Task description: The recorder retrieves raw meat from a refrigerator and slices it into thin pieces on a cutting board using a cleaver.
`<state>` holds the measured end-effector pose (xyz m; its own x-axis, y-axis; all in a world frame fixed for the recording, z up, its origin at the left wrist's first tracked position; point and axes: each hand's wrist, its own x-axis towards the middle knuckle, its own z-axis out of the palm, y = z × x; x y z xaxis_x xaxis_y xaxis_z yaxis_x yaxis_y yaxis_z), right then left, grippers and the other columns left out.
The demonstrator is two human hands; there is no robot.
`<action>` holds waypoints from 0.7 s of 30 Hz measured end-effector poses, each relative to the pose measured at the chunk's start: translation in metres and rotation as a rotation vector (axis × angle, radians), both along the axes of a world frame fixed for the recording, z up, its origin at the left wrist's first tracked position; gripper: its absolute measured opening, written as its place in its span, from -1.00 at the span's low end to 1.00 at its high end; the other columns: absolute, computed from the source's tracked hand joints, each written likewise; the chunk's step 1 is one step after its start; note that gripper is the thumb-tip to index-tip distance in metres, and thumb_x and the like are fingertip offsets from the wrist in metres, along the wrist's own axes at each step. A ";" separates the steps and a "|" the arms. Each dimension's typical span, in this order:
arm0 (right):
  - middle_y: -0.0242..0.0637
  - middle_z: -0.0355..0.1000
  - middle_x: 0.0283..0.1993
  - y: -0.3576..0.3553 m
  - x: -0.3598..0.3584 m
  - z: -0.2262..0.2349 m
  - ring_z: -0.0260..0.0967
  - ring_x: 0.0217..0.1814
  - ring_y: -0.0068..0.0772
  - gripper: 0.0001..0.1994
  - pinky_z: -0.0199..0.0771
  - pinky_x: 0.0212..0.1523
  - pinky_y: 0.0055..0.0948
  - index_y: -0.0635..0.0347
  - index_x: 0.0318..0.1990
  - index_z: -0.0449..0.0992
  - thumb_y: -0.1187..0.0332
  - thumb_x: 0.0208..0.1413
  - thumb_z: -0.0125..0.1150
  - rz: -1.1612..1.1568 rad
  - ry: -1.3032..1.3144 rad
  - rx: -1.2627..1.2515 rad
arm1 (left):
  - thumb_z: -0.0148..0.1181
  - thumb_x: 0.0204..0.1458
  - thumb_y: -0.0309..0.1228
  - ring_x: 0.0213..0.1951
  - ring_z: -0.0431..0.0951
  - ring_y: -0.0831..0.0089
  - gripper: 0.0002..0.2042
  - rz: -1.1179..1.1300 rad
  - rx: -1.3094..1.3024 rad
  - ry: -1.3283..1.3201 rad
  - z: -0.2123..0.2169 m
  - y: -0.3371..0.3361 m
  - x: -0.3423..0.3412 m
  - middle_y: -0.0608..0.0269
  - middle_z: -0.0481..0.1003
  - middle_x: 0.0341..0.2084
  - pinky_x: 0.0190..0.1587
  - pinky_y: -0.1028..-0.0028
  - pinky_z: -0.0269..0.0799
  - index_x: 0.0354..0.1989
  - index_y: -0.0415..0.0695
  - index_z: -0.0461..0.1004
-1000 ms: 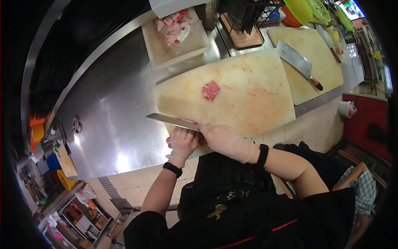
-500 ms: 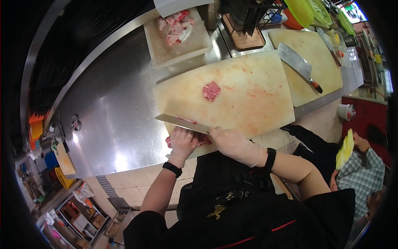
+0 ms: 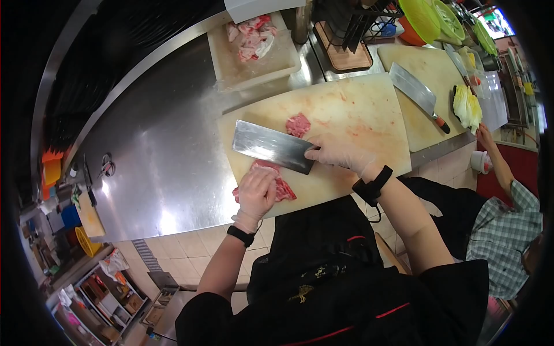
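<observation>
My right hand (image 3: 339, 154), gloved, grips the handle of a wide steel cleaver (image 3: 271, 146) whose flat blade faces up over the near left part of a pale cutting board (image 3: 346, 109). My left hand (image 3: 257, 192), also gloved, presses down on a slab of raw red meat (image 3: 284, 188) at the board's near edge, just under the blade. A smaller piece of raw meat (image 3: 298, 124) lies alone near the board's middle, beyond the cleaver.
A second board (image 3: 234, 63) with several raw meat pieces (image 3: 250, 36) stands behind. To the right lies a third board (image 3: 430, 69) with another cleaver (image 3: 416, 94) and cabbage (image 3: 467, 106). Another person (image 3: 502, 213) crouches at the right. Steel counter (image 3: 156, 150) spreads left.
The cleaver has risen from a flat slicing pass at the meat's edge and turned so its broad face shows. My right hand moved up and right; my left hand stays on the meat.
</observation>
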<state>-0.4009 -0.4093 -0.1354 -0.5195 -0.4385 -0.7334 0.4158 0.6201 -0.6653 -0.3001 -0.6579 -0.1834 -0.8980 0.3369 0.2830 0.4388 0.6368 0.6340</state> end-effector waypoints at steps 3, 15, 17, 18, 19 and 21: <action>-0.43 0.37 -0.57 0.012 0.003 0.006 0.26 -0.56 -0.59 -0.79 0.28 -0.52 -0.49 0.20 -0.24 0.53 0.26 0.12 0.11 0.004 0.030 0.034 | 0.18 -0.14 -0.52 -0.18 0.52 0.25 -0.77 0.064 -0.087 0.051 0.012 0.002 0.004 0.21 0.51 -0.29 0.01 0.25 0.37 -0.24 -0.10 0.53; -0.12 0.46 -0.41 -0.005 0.118 0.039 0.45 -0.49 -0.06 -0.69 0.47 -0.48 -0.19 0.21 -0.01 0.43 0.47 0.05 0.04 0.235 0.862 0.270 | 0.27 -0.17 -0.37 -0.14 0.49 0.12 -0.65 0.030 -0.262 -0.079 -0.013 -0.008 0.013 0.19 0.49 -0.13 -0.08 0.18 0.43 -0.12 -0.07 0.52; -0.13 0.45 -0.38 -0.002 0.124 0.043 0.46 -0.49 -0.09 -0.67 0.47 -0.51 -0.20 0.20 0.01 0.40 0.49 0.04 0.02 0.302 0.856 0.293 | 0.27 -0.20 -0.40 -0.16 0.49 0.11 -0.65 0.030 -0.238 -0.006 -0.006 -0.002 0.009 0.17 0.48 -0.18 -0.09 0.17 0.43 -0.14 -0.08 0.53; -0.13 0.45 -0.38 -0.001 0.126 0.044 0.46 -0.49 -0.09 -0.67 0.47 -0.51 -0.20 0.20 0.01 0.40 0.49 0.04 0.02 0.301 0.855 0.292 | 0.26 -0.24 -0.43 -0.19 0.49 0.11 -0.65 0.033 -0.213 0.067 -0.003 -0.001 0.008 0.16 0.48 -0.24 -0.09 0.16 0.43 -0.16 -0.08 0.53; -0.12 0.45 -0.37 0.001 0.127 0.045 0.46 -0.49 -0.08 -0.66 0.47 -0.52 -0.19 0.20 0.02 0.39 0.49 0.04 0.02 0.305 0.840 0.297 | 0.26 -0.24 -0.43 -0.19 0.49 0.11 -0.65 0.032 -0.214 0.066 -0.004 -0.001 0.008 0.16 0.48 -0.24 -0.09 0.16 0.43 -0.16 -0.08 0.53; -0.11 0.45 -0.37 0.002 0.128 0.045 0.46 -0.48 -0.07 -0.66 0.46 -0.52 -0.19 0.20 0.02 0.39 0.48 0.03 0.01 0.310 0.824 0.300 | 0.26 -0.24 -0.43 -0.18 0.48 0.11 -0.63 0.029 -0.232 0.062 -0.006 -0.003 0.009 0.17 0.47 -0.24 -0.08 0.16 0.43 -0.13 -0.06 0.53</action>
<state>-0.2734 -0.4069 -0.0903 -0.8183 -0.4964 -0.2898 -0.3297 0.8183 -0.4708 -0.2910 -0.6609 -0.1894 -0.8917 0.3735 0.2557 0.4514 0.7755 0.4414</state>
